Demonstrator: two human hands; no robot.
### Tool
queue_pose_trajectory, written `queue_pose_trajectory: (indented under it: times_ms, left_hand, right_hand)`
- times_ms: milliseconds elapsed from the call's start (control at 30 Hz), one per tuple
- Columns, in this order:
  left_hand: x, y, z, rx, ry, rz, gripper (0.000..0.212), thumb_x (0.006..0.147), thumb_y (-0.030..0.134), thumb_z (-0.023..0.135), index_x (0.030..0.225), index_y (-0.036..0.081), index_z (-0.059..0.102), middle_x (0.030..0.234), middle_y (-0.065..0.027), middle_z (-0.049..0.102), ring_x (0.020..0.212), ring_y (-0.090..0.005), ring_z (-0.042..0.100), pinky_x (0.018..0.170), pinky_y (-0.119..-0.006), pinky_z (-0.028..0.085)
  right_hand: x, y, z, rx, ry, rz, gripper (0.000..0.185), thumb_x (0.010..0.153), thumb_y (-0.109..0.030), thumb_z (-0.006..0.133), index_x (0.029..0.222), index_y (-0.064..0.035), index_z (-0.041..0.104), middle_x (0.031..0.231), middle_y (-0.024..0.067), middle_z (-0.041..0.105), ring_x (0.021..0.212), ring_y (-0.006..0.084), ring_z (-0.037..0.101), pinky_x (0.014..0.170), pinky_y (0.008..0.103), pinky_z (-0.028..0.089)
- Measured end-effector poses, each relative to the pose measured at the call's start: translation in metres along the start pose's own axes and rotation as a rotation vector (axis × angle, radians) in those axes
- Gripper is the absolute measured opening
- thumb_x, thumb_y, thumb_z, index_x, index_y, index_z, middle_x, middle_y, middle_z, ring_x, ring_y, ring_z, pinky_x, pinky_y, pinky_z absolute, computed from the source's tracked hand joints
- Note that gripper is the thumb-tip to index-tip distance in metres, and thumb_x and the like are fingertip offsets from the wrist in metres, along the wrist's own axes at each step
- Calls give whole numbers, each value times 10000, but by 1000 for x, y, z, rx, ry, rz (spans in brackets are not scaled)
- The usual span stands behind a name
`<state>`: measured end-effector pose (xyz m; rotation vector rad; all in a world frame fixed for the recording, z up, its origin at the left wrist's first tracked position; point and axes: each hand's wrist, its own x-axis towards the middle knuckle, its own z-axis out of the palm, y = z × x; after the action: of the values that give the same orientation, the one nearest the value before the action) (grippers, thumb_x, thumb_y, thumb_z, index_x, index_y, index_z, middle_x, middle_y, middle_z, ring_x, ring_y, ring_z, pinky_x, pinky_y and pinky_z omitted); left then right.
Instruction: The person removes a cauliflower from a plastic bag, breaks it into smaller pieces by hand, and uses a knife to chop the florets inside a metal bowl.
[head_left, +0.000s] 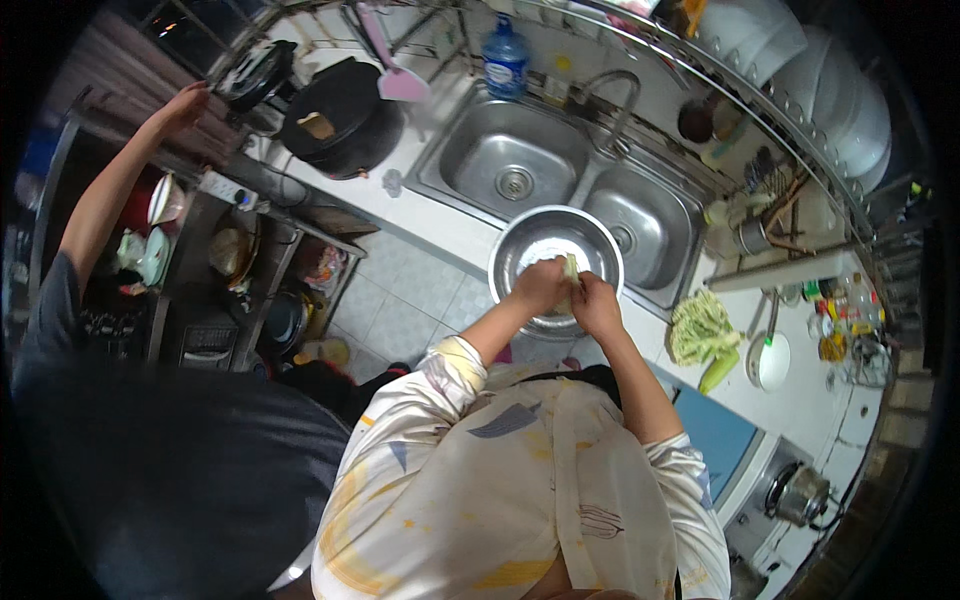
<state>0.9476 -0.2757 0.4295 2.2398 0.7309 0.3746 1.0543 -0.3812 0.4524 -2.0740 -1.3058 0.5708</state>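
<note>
My left hand (541, 285) and my right hand (598, 304) meet over a round stainless steel basin (517, 244). Pinched between the fingers of both is a pale green vegetable piece (571, 268), whose exact kind I cannot tell. The basin juts out past the counter's front edge, overlapping the front rim of a double-bowl steel sink (517, 139). My hands and forearms hide part of the basin's inside. To the right on the counter lies a loose cauliflower head (701, 328), with an elongated green vegetable (720, 369) against it.
Another person's arm (112, 187) reaches toward the back left. A black pot (341, 120), a pink spatula (403, 84) and a blue water jug (505, 60) stand around the left sink bowl. Right of the cauliflower is a white pan (770, 360). A dish rack (795, 124) hangs above.
</note>
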Motion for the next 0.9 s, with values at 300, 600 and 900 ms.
queue_pose_trajectory:
  times_ms: [300, 600, 900]
  left_hand:
    - [5, -7, 16, 49, 70, 215, 232, 763, 147, 506, 870, -56, 476, 742, -265, 581, 725, -425, 582, 657, -477, 466]
    - [9, 8, 14, 68, 126, 230, 275, 802, 209, 494, 929, -35, 483, 768, -248, 594, 732, -400, 591, 666, -480, 469]
    - [15, 18, 8, -231, 161, -64, 368, 758, 357, 669, 793, 1, 577, 658, -156, 574, 582, -277, 557, 569, -358, 438]
  right_hand:
    - [-2, -1, -5, 15, 92, -235, 88, 769, -17, 489, 814, 36, 542, 786, 253, 566, 756, 443, 534, 683, 492, 418]
    - [2, 4, -17, 91, 74, -145, 175, 811, -80, 461, 886, 5, 595, 842, 245, 591, 820, 421, 557, 744, 466, 434]
    - [3, 9, -24, 293, 73, -76, 253, 857, -157, 452, 966, 9, 608, 910, 256, 601, 868, 405, 575, 760, 424, 443]
